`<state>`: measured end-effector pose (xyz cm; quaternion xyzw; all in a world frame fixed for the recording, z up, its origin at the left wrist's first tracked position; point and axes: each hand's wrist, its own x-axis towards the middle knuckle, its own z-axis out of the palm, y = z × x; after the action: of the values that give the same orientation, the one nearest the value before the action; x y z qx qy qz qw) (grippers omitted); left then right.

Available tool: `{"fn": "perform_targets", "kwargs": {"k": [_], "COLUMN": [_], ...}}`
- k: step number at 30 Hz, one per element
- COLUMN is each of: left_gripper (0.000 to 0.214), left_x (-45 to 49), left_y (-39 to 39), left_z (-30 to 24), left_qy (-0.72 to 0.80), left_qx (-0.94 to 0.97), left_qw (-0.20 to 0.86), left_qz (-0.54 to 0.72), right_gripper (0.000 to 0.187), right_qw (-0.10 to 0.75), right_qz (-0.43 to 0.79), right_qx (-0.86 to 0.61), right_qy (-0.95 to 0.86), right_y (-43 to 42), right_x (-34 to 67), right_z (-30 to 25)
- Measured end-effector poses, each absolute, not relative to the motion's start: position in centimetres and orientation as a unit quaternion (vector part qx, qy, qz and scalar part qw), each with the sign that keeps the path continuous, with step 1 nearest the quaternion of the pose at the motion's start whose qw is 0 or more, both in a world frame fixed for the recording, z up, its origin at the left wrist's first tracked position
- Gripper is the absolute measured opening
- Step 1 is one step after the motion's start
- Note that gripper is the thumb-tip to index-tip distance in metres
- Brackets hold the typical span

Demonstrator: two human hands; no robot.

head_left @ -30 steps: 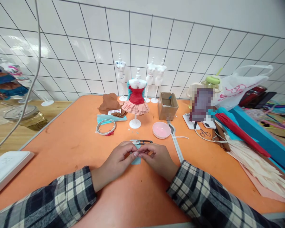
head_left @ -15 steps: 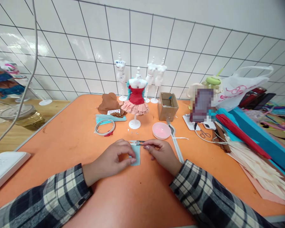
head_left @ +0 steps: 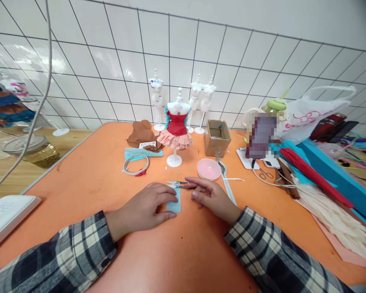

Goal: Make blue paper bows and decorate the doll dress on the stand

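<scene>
My left hand (head_left: pixel 149 204) lies on the orange table (head_left: pixel 88 179) with its fingers pressed on a small light-blue piece of fabric (head_left: pixel 174 203), holding it flat. My right hand (head_left: pixel 212 196) is just right of the fabric, its fingers reaching over the handle of a pair of small thread snips (head_left: pixel 178 184) that lie on the table behind the fabric. Whether the fingers grip the snips or only touch them is unclear. Both sleeves are plaid.
Behind the hands stand a doll mannequin in a red and pink dress (head_left: pixel 177 128), three bare white mannequins (head_left: pixel 198 97), a pink bowl (head_left: pixel 209 168), a small cardboard box (head_left: pixel 217 137), an embroidery hoop (head_left: pixel 136 164) and brown fabric (head_left: pixel 142 132). Folded paper and fabric rolls (head_left: pixel 320 179) fill the right side.
The hands, joined over the blue fabric a second ago, have parted. The left now presses the fabric flat on the table; the right has moved back to the snips.
</scene>
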<state>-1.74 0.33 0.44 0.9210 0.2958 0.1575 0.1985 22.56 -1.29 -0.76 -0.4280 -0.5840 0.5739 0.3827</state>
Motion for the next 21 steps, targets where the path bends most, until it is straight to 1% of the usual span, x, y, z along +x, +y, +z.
{"fn": "perform_targets", "kwargs": {"k": [2, 5, 7, 9, 12, 16, 18, 21], "left_gripper": [0.024, 0.021, 0.022, 0.023, 0.021, 0.02, 0.02, 0.022], "left_x": [-1.6, -1.5, -1.4, -1.5, -1.6, -1.3, -0.9, -0.2], "left_y": [0.4, 0.4, 0.6, 0.7, 0.7, 0.5, 0.5, 0.2], "left_z": [0.6, 0.7, 0.6, 0.5, 0.4, 0.5, 0.5, 0.5], "left_qy": [0.289, 0.286, 0.287, 0.286, 0.282, 0.282, 0.289, 0.304], "left_qx": [0.919, 0.914, 0.911, 0.911, 0.912, 0.908, 0.901, 0.892], "left_qw": [0.213, 0.226, 0.227, 0.229, 0.235, 0.235, 0.231, 0.223], "left_qz": [0.164, 0.179, 0.188, 0.189, 0.185, 0.202, 0.225, 0.252], "right_gripper": [0.041, 0.035, 0.036, 0.04, 0.045, 0.03, 0.025, 0.014], "right_qw": [0.389, 0.395, 0.399, 0.402, 0.405, 0.415, 0.406, 0.393], "right_qz": [0.567, 0.552, 0.541, 0.522, 0.473, 0.444, 0.429, 0.376], "right_qx": [-0.446, -0.48, -0.483, -0.486, -0.527, -0.561, -0.553, -0.52], "right_qy": [-0.573, -0.556, -0.561, -0.574, -0.578, -0.562, -0.588, -0.659], "right_y": [-1.2, -0.9, -0.8, -0.8, -0.9, -1.1, -1.2, -1.7], "right_x": [22.6, 22.6, 23.2, 24.3, 26.9, 29.2, 28.8, 26.7], "right_z": [-1.0, -1.2, -1.0, -0.6, -0.1, -0.3, -0.6, -0.8]}}
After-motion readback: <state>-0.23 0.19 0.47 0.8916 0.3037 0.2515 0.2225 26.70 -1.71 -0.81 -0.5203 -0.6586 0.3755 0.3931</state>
